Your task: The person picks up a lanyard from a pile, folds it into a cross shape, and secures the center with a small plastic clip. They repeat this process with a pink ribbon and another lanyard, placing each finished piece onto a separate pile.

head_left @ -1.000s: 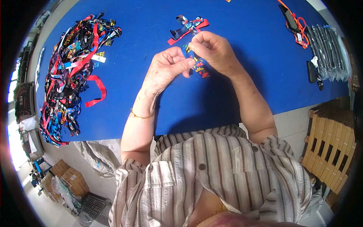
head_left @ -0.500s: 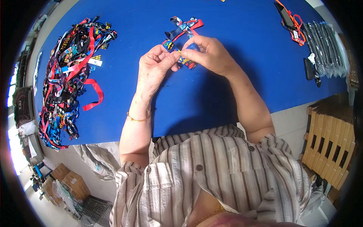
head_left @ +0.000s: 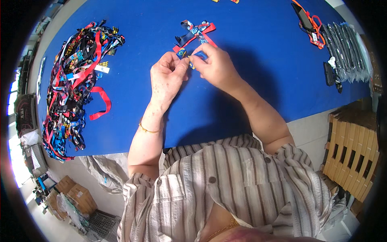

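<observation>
Both hands meet over the blue table (head_left: 242, 24), fingertips close together. Pinched in my left hand (head_left: 167, 76) is a colourful printed ribbon (head_left: 182, 53), blue with yellow and green markings. My right hand (head_left: 217, 66) pinches the same ribbon a little to the right; its blue part shows by the index finger. How the ribbon lies between the thumbs is mostly hidden by the fingers. Just beyond the hands lies a small tangle of ribbon pieces (head_left: 196, 31) in blue, black and red.
A long heap of mixed printed ribbons (head_left: 66, 92) covers the table's left side, with a red ribbon (head_left: 105, 101) curling out. At the right are red-orange scissors (head_left: 317, 24), a black object (head_left: 329, 73) and plastic-wrapped packs (head_left: 342, 50). Cardboard pieces (head_left: 350, 149) are stacked below the right edge.
My hands have come slightly closer together. The ribbon's red and yellow end, which hung below the fingers, is now mostly out of sight. The view has shifted slightly.
</observation>
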`<state>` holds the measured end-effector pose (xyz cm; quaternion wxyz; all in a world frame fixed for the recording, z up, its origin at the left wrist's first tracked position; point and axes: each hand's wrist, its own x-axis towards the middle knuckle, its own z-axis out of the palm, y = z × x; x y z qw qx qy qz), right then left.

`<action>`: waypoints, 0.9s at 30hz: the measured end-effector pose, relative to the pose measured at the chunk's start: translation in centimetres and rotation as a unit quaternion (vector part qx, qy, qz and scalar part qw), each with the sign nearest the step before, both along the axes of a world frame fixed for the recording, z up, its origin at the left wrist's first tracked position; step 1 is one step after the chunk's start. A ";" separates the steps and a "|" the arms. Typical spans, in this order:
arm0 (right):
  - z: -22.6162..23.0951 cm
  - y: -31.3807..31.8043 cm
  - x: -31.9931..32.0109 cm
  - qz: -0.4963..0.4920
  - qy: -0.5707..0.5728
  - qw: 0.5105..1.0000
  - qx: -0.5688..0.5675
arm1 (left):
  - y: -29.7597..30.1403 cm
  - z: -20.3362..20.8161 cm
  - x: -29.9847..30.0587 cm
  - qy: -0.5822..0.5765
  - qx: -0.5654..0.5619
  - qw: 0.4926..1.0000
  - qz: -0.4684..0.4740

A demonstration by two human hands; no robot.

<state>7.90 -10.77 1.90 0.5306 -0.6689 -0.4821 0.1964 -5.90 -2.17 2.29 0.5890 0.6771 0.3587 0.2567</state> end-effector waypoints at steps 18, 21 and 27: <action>3.8 -2.0 3.6 -0.050 0.002 0.971 -0.233 | 4.1 0.8 -2.6 0.251 0.123 0.960 0.030; 2.8 -1.9 4.3 -0.068 -0.135 0.970 -0.189 | 4.0 0.9 -2.4 0.229 0.275 0.931 0.064; 3.2 -2.0 3.0 0.038 -0.100 0.972 -0.209 | 0.8 1.6 -1.3 0.141 0.203 0.969 -0.023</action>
